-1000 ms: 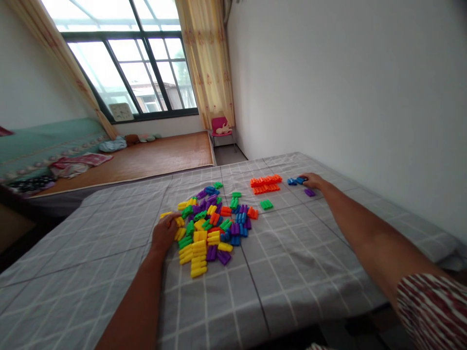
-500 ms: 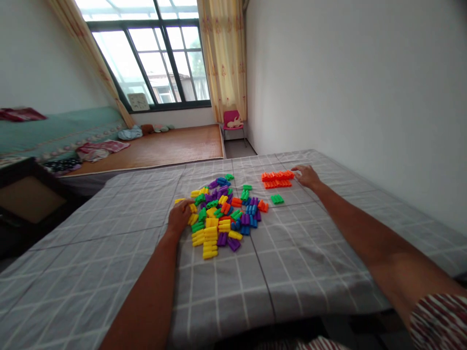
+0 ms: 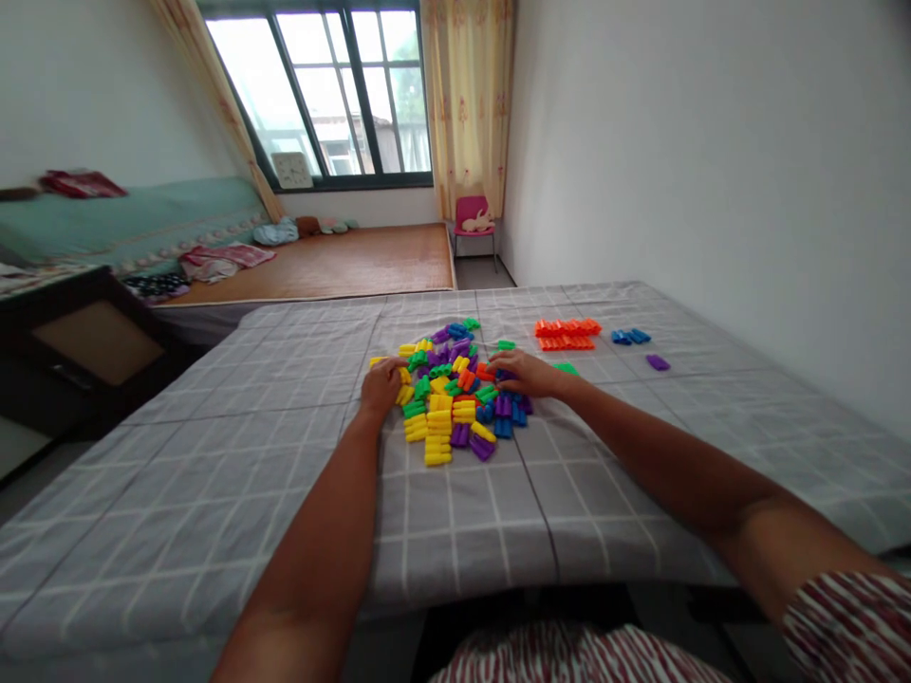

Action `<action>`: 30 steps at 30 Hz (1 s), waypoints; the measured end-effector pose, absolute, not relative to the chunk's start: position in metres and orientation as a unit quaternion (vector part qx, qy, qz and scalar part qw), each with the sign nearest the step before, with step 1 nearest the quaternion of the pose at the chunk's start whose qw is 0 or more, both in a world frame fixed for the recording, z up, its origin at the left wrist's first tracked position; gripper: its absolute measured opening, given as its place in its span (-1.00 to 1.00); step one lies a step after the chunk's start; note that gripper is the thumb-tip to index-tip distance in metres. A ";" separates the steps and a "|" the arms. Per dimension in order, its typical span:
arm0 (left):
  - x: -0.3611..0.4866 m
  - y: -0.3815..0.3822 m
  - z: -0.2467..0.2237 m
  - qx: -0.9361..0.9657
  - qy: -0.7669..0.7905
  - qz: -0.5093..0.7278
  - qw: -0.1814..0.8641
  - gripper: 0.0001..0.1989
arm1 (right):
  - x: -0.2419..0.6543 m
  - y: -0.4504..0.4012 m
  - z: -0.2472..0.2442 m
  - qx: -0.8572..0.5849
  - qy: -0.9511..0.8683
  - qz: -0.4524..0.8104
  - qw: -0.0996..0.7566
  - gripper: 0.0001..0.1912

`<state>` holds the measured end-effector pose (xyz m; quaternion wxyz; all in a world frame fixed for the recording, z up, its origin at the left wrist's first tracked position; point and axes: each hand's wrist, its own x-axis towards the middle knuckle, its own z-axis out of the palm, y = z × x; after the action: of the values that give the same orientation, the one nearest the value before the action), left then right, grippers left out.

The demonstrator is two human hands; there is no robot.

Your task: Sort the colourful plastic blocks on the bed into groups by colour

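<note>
A heap of plastic building blocks [image 3: 439,403], shaped like joined tubes in yellow, green, purple, blue and orange, lies on the checked grey cloth. My left hand [image 3: 382,384] rests at the heap's left edge, its fingers loosely bent against yellow blocks [image 3: 405,395], gripping none that I can see. Over the right side of the heap is my right hand [image 3: 528,373], fingers stretched and apart beside an orange block [image 3: 484,371]. It hides some blocks beneath it. Two rows of orange blocks [image 3: 567,334] lie beyond this hand. A green block [image 3: 566,368] shows just behind its wrist.
Blue blocks [image 3: 630,337] and one purple block [image 3: 658,362] lie right of the orange rows. The cloth-covered surface [image 3: 285,455] reaches towards a white wall [image 3: 712,171] on the right. Farther off are a low bed [image 3: 356,261], a pink chair [image 3: 473,211] and a dark cabinet [image 3: 78,351].
My right hand has moved left from the orange rows to the heap, uncovering the blue and purple blocks. My left hand stays at the heap's edge. The view has tilted slightly down and left.
</note>
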<state>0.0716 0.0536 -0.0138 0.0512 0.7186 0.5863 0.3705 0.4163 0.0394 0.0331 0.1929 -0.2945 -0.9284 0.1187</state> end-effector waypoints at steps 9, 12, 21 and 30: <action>0.073 0.056 -0.017 0.718 0.582 0.378 0.052 -0.65 | 0.377 0.012 0.045 -0.393 -0.906 0.122 0.095 -0.78; 0.074 0.056 -0.017 0.719 0.581 0.378 0.050 -0.65 | 0.377 0.009 0.046 -0.375 -0.907 0.168 0.090 -0.81; 0.073 0.058 -0.020 0.716 0.588 0.373 0.049 -0.66 | 0.337 0.018 0.048 -0.345 -0.927 0.042 0.139 -0.70; 0.075 0.058 -0.019 0.712 0.603 0.357 0.052 -0.66 | 0.320 0.039 0.046 -0.393 -0.900 0.123 0.143 -0.76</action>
<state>0.0746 0.0580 -0.0191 0.0519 0.7119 0.6028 0.3567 0.3197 0.0389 0.0457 0.1427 -0.3934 -0.8998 0.1233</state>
